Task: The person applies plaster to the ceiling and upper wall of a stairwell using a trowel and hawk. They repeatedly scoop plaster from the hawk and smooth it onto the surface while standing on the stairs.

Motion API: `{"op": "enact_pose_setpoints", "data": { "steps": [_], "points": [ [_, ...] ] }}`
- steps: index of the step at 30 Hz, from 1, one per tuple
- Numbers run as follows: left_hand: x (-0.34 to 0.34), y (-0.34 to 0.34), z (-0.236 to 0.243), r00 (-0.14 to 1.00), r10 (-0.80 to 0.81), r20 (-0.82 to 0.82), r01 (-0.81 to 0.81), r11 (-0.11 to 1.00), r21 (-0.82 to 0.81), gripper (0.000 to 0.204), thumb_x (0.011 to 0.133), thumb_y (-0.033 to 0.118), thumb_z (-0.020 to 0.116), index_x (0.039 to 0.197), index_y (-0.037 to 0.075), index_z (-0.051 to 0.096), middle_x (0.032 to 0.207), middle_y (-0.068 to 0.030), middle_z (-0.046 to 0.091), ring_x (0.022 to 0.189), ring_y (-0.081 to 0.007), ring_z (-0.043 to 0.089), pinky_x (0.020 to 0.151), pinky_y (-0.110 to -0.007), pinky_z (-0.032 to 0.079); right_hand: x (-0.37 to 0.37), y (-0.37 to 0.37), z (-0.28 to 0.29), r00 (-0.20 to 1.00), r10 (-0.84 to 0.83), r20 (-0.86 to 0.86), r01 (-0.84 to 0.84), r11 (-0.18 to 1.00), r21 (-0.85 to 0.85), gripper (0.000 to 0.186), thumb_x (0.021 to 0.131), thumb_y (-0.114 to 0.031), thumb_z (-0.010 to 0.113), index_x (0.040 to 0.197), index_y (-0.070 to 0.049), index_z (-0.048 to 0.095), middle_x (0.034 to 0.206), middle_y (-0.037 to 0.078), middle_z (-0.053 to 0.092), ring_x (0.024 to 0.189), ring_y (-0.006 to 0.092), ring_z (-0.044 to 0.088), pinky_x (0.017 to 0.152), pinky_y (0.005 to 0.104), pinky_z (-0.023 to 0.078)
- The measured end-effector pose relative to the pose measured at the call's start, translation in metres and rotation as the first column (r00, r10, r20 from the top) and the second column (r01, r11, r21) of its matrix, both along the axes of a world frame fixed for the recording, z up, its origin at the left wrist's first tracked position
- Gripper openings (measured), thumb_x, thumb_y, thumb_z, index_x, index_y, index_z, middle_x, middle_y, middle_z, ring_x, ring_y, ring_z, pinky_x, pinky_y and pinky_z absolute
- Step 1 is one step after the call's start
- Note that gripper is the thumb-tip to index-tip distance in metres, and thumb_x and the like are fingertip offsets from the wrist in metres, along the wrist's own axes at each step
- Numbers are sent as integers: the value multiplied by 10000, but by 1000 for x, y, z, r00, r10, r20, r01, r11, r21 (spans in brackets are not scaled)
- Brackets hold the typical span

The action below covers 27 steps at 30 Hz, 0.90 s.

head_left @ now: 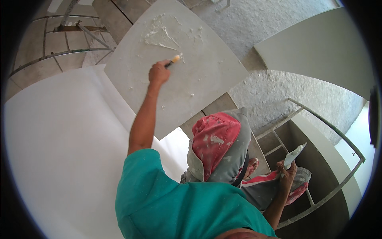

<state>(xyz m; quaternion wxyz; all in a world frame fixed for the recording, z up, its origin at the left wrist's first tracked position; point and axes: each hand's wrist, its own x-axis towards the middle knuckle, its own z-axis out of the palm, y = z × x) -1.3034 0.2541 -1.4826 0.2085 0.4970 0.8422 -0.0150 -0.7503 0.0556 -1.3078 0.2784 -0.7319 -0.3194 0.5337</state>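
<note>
The left hand (159, 74), toward 11 o'clock, is closed around a small tool (175, 59) with a black and yellow handle. The tool's tip points to 1 o'clock over a pale board (207, 79) at 12 o'clock; whether it touches the surface cannot be told. A patch of white paste (159, 36) is smeared near the board's top, at about 11 o'clock, with small flecks scattered below it. Toward 4 o'clock, the right hand (288, 171) has its fingers wrapped around a flat-bladed tool (293, 154) loaded with white paste, its blade tilted up toward 1 o'clock. Nearby, a metal frame (330, 109) curves around 3 o'clock. Grey-and-red trousers (221, 137) spotted with white show at 5 o'clock; a smooth white surface (59, 151) fills 8 to 9 o'clock.
</note>
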Motion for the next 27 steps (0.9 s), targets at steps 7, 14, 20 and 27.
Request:
{"op": "enact_pose_setpoints", "data": {
  "steps": [7, 14, 20, 27],
  "points": [
    [-132, 82, -23, 969, 236, -67, -228, 967, 112, 370, 781, 143, 500, 1103, 168, 679, 997, -170, 680, 953, -368, 642, 839, -450, 504, 14, -4, -6, 992, 111, 60, -114, 993, 43, 205, 766, -1, 639, 944, -39, 545, 740, 16, 583, 609, 81, 525, 528, 215, 412],
    [-54, 70, -6, 985, -164, 55, 170, 979, -115, 406, 757, 154, 550, 1149, 160, 657, 1046, -162, 670, 990, -351, 630, 905, -430, 486, 13, -8, -9, 964, 187, 189, -196, 980, 29, 228, 768, -16, 646, 975, -36, 552, 737, 13, 581, 615, 80, 533, 538, 229, 421],
    [-108, 99, -3, 985, 32, -169, 23, 950, 312, 441, 778, 93, 517, 1206, 134, 616, 1061, -161, 670, 989, -335, 639, 868, -441, 499, -5, 0, 10, 989, 59, 136, -56, 998, -25, 206, 760, -57, 741, 903, -13, 600, 693, 7, 576, 562, 82, 530, 508, 240, 411],
    [-23, 33, -101, 960, -155, -235, 205, 957, 206, 672, 753, 53, 548, 1385, 261, 452, 1452, -44, 421, 1297, -302, 434, 1047, -517, 314, 0, 0, -2, 998, -51, 29, 51, 999, 6, 195, 761, -25, 731, 909, -12, 604, 704, 10, 587, 570, 80, 537, 510, 237, 421]
  ]
}}
